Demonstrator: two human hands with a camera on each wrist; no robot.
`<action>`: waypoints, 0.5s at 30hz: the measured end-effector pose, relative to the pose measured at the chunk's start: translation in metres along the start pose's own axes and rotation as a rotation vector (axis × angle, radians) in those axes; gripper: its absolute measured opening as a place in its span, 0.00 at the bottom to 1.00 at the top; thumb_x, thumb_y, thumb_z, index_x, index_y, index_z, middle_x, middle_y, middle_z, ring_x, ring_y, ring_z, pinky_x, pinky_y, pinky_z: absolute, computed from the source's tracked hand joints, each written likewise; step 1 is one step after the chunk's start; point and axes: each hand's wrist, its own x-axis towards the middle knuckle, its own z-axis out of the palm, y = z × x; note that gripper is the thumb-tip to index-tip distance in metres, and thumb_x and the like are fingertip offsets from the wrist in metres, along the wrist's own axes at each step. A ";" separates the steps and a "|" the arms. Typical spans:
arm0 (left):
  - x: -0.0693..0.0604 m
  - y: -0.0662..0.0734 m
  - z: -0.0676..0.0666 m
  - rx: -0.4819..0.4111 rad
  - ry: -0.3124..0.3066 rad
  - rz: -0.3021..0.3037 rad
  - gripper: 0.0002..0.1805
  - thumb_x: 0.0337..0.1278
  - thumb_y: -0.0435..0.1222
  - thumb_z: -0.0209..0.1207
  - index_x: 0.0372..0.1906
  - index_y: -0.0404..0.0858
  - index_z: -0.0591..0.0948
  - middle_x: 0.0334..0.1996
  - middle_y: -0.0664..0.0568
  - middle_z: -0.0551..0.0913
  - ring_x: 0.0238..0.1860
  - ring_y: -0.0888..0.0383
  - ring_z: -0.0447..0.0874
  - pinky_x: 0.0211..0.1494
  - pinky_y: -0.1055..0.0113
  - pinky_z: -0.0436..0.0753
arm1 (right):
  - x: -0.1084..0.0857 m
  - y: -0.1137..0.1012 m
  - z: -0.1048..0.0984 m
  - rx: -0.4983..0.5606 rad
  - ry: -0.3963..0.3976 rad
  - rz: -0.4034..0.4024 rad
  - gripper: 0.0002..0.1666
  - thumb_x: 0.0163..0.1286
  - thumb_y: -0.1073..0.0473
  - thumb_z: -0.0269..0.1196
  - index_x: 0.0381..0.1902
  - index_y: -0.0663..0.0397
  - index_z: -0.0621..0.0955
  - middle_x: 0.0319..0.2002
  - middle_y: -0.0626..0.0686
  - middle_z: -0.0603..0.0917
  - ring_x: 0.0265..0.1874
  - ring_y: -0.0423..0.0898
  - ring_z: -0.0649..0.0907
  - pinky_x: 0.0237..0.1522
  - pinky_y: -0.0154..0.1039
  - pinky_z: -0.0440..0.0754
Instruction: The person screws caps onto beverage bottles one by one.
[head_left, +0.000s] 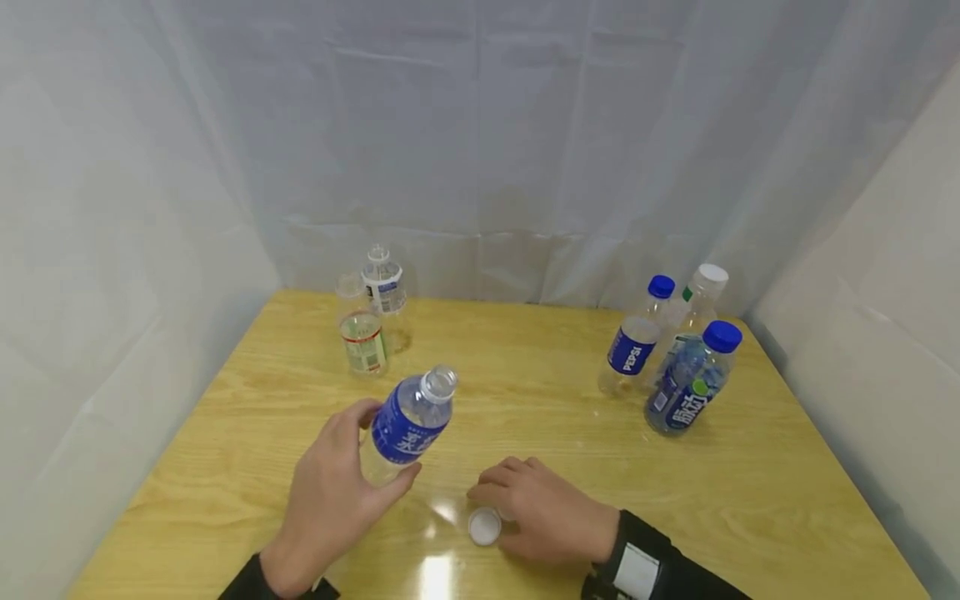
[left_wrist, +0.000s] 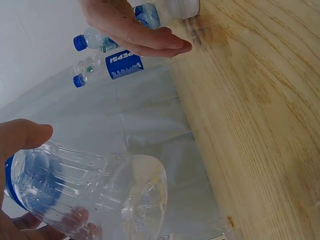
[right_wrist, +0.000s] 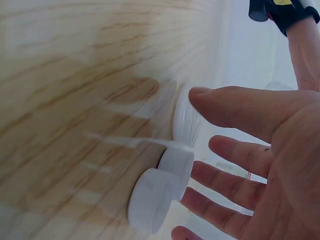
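Observation:
My left hand (head_left: 333, 492) grips a clear bottle with a blue label (head_left: 408, 429), tilted with its uncapped neck up and to the right; the left wrist view shows its ridged lower body and base (left_wrist: 145, 195). Low over the table, my right hand (head_left: 551, 512) has its fingers spread and relaxed beside a white cap (head_left: 484, 527). In the right wrist view several white caps (right_wrist: 152, 200) rest on the wood near the fingertips of that hand (right_wrist: 260, 165). Whether the fingers touch a cap, I cannot tell.
Two clear uncapped-looking bottles (head_left: 363, 340) (head_left: 384, 287) stand at the back left of the wooden table (head_left: 480, 350). At the right stand a Pepsi bottle (head_left: 632, 350), a white-capped bottle (head_left: 705, 292) and a blue-capped one (head_left: 686, 392). Pale sheeting surrounds the table.

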 end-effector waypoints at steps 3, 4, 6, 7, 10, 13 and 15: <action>0.000 -0.001 0.000 -0.003 -0.010 -0.011 0.47 0.30 0.49 0.80 0.60 0.34 0.74 0.46 0.44 0.82 0.43 0.49 0.82 0.41 0.53 0.84 | -0.001 0.002 0.001 0.021 -0.011 0.008 0.32 0.57 0.61 0.69 0.61 0.43 0.80 0.56 0.44 0.82 0.53 0.41 0.79 0.55 0.41 0.81; 0.000 -0.001 0.001 -0.004 -0.012 -0.013 0.47 0.30 0.49 0.80 0.60 0.34 0.74 0.46 0.45 0.82 0.43 0.50 0.82 0.41 0.53 0.84 | -0.001 0.002 0.001 0.029 -0.018 0.014 0.31 0.57 0.62 0.68 0.61 0.43 0.80 0.55 0.44 0.82 0.52 0.40 0.80 0.55 0.40 0.81; -0.001 -0.001 0.001 -0.006 -0.016 -0.012 0.47 0.30 0.49 0.80 0.60 0.34 0.74 0.46 0.45 0.82 0.43 0.50 0.82 0.41 0.53 0.84 | -0.002 0.003 0.002 0.041 -0.031 0.032 0.30 0.60 0.62 0.68 0.61 0.43 0.80 0.53 0.44 0.83 0.51 0.39 0.80 0.54 0.37 0.81; -0.001 -0.001 0.001 -0.007 -0.017 -0.011 0.47 0.30 0.49 0.80 0.60 0.34 0.74 0.46 0.45 0.82 0.43 0.50 0.82 0.41 0.53 0.84 | -0.001 0.003 0.002 0.047 -0.035 0.040 0.29 0.61 0.62 0.68 0.61 0.43 0.80 0.53 0.44 0.83 0.50 0.38 0.80 0.54 0.36 0.82; -0.001 -0.001 0.002 -0.008 -0.019 -0.008 0.47 0.30 0.49 0.80 0.60 0.34 0.74 0.46 0.45 0.82 0.44 0.49 0.82 0.41 0.53 0.85 | -0.001 0.004 0.002 0.060 -0.045 0.066 0.26 0.65 0.62 0.67 0.61 0.43 0.80 0.50 0.43 0.83 0.48 0.36 0.79 0.53 0.33 0.82; -0.002 0.000 0.002 -0.006 -0.026 -0.008 0.47 0.30 0.49 0.80 0.60 0.34 0.74 0.46 0.45 0.82 0.44 0.50 0.82 0.41 0.53 0.85 | -0.001 0.005 0.003 0.052 -0.034 0.070 0.23 0.67 0.62 0.64 0.60 0.43 0.81 0.48 0.43 0.83 0.46 0.36 0.79 0.51 0.32 0.82; -0.002 0.000 0.003 -0.007 -0.032 -0.008 0.47 0.30 0.49 0.80 0.60 0.34 0.74 0.47 0.45 0.83 0.44 0.50 0.83 0.42 0.53 0.85 | -0.001 0.005 0.003 0.049 -0.022 0.073 0.22 0.68 0.62 0.64 0.60 0.43 0.81 0.48 0.43 0.83 0.46 0.36 0.79 0.51 0.32 0.82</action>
